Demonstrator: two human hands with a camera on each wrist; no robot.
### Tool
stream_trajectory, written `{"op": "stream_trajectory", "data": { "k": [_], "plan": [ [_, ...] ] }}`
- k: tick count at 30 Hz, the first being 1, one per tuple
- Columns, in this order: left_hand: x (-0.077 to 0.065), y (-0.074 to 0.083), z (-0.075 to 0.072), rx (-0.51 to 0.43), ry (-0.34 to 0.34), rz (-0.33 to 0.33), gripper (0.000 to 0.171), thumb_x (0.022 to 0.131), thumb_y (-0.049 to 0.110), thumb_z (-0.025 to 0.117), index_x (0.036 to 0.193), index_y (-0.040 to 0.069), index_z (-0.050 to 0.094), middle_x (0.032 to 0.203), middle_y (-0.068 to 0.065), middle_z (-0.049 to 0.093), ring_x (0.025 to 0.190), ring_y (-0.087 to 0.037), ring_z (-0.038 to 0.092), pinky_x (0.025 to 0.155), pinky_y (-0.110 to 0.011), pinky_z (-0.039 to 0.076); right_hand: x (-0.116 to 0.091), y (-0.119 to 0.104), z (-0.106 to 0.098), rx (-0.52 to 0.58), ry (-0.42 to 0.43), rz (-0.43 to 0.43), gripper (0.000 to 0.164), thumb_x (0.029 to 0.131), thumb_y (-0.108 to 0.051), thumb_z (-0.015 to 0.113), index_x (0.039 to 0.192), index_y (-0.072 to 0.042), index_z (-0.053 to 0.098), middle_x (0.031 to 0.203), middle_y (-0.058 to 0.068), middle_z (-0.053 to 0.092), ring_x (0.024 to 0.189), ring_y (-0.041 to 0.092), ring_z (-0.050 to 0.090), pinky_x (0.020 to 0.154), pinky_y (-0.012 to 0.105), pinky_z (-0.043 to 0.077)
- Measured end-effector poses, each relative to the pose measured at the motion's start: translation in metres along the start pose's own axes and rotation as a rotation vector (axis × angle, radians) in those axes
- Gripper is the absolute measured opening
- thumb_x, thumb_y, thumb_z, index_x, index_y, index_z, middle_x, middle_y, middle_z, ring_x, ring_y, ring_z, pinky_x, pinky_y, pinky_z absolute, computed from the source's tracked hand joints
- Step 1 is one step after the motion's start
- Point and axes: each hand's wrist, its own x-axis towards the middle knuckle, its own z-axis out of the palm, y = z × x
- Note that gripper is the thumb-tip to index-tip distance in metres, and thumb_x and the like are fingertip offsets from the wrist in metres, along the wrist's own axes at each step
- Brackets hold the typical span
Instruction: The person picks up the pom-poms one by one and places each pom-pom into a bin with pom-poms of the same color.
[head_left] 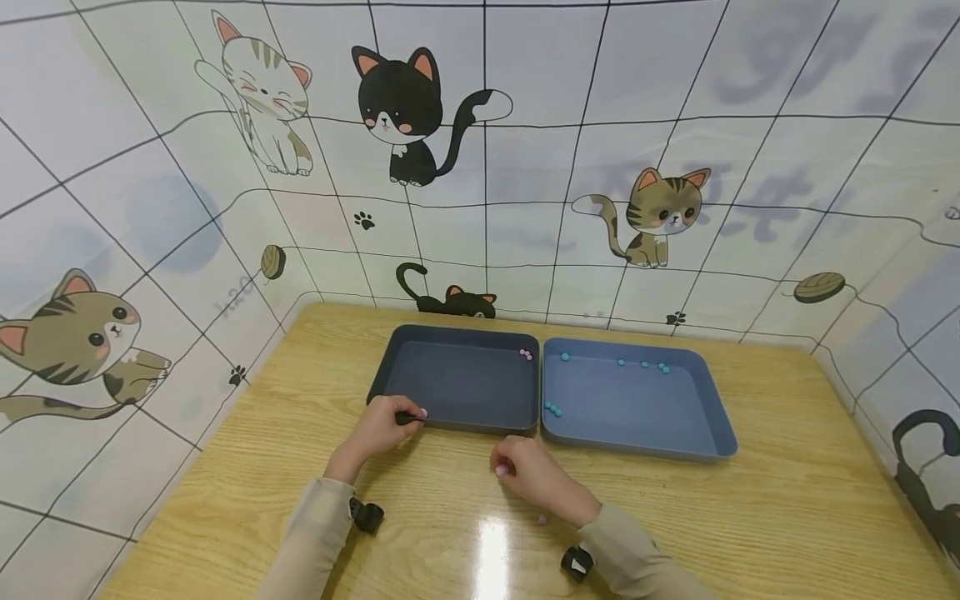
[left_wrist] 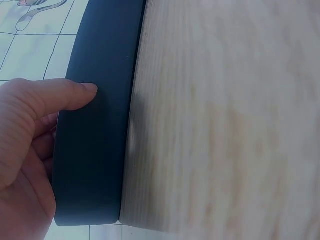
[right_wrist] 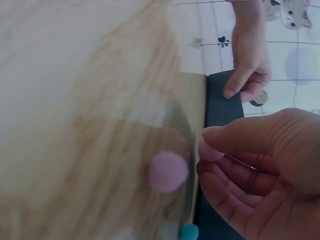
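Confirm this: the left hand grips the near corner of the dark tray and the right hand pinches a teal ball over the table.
Not quite. The ball pinched by the right hand is pink, not teal, as the right wrist view shows. The rest holds: the left hand grips the near corner of the dark tray.

We see two bare hands, the left hand [head_left: 378, 427] and the right hand [head_left: 529, 472]. No rings or gloves are on the fingers. Both arms wear long sleeves in a soft beige colour. The left sleeve [head_left: 306, 540] and the right sleeve [head_left: 637, 557] end at the wrists. Under each wrist sits a small black box, the left wrist camera [head_left: 367, 514] and the right wrist camera [head_left: 576, 563], which has a little white patch on it.
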Motion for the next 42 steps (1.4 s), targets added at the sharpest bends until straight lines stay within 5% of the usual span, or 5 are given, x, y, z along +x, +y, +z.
{"op": "stream_trajectory", "data": {
  "k": [11,22,42],
  "plan": [
    [0.000,-0.001,0.000,0.001,0.000,0.003,0.011,0.077,-0.001,0.072,0.084,0.007,0.073,0.085,-0.005,0.070,0.079,-0.020,0.065,0.070,-0.029,0.053,0.008,-0.008,-0.019,0.178,0.098,-0.061,0.005,0.083,0.002,0.067,0.088,-0.001,0.065,0.083,0.003,0.062,0.074,0.014,0.060,0.064,0.022,0.052],
    [0.000,-0.001,-0.001,0.000,-0.008,-0.016,0.011,0.078,-0.001,0.071,0.084,0.007,0.073,0.086,-0.005,0.070,0.080,-0.020,0.065,0.071,-0.029,0.053,0.023,-0.014,-0.041,0.274,0.188,-0.023,0.010,0.085,-0.003,0.067,0.096,-0.003,0.066,0.090,0.004,0.063,0.079,0.016,0.062,0.069,0.026,0.053],
    [0.000,0.000,-0.001,0.003,-0.009,-0.013,0.009,0.078,0.000,0.072,0.084,0.007,0.073,0.087,-0.006,0.069,0.080,-0.020,0.065,0.070,-0.029,0.053,0.053,-0.010,-0.047,0.298,0.263,0.058,0.012,0.085,-0.007,0.069,0.096,-0.004,0.067,0.089,0.003,0.066,0.081,0.016,0.062,0.072,0.027,0.053]
  ]
}}
